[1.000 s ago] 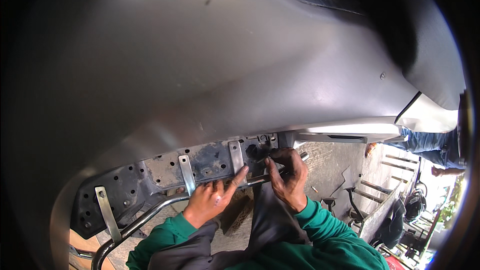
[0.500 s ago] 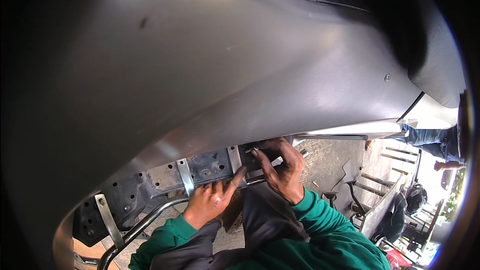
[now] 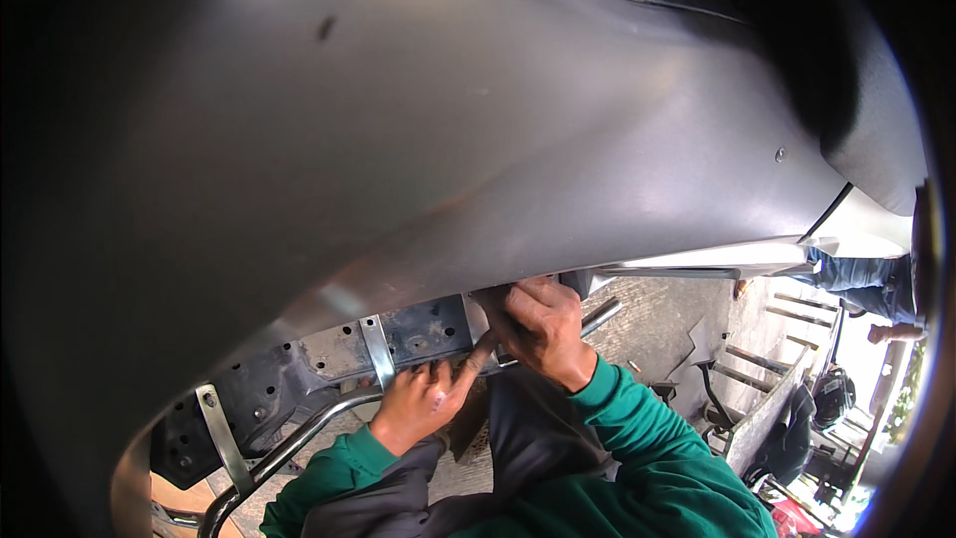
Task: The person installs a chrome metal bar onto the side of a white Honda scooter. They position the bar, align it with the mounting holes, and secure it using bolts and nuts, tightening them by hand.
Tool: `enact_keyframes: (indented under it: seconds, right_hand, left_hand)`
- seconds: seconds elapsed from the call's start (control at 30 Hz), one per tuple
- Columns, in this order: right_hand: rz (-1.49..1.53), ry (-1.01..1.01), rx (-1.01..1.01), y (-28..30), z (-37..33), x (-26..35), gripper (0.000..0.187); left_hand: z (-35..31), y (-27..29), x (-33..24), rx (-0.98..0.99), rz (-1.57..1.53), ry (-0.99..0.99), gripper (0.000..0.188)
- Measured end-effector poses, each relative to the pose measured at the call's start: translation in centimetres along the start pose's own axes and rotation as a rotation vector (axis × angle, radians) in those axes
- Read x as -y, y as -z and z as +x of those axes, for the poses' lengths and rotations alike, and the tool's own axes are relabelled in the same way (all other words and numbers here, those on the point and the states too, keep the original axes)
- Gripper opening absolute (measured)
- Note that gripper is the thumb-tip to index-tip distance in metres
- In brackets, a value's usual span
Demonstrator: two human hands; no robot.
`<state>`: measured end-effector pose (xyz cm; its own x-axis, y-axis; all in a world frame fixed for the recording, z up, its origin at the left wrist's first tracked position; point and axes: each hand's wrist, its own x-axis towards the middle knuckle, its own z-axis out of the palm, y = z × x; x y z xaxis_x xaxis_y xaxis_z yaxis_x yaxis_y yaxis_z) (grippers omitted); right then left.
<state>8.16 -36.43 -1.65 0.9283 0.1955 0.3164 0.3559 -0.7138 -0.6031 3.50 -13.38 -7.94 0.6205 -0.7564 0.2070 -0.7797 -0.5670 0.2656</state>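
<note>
A bent chrome tube (image 3: 299, 441) runs along the underside of a large grey body panel (image 3: 558, 169), joined to flat metal brackets (image 3: 376, 351). My left hand (image 3: 423, 401) is closed over the tube, its thumb stretched toward my right hand. Against the bracket just under the panel's lower edge, my right hand (image 3: 546, 331) is closed, its knuckles facing me. Its fingertips are hidden, so whatever they hold cannot be made out. Behind the tube lies a dark, dusty plate with holes (image 3: 418, 332).
The panel fills the space above my hands. My knees in dark trousers (image 3: 533, 428) are below the tube. At the right lie a metal rack (image 3: 777, 369) and a dark helmet-like object (image 3: 835, 397) on the concrete floor. Another person's jeans (image 3: 861, 274) show at far right.
My right hand has turned over and moved slightly left, its fingers curling out of sight at the bracket. A small shiny piece at its fingertips is now hidden. My left hand stays on the tube.
</note>
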Motion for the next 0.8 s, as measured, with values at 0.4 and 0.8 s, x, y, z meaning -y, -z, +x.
enact_keyframes:
  seconds: [0.4, 0.8]
  right_hand:
    - [-0.093, 0.13, 0.1, -0.46, -0.82, -1.01, 0.045]
    - [-0.07, 0.096, 0.183, 0.28, -0.1, -0.73, 0.038]
  left_hand:
    - [-0.14, -0.3, -0.02, -0.03, -0.018, 0.01, 0.077]
    - [-0.13, -0.08, 0.08, -0.034, 0.004, -0.005, 0.079]
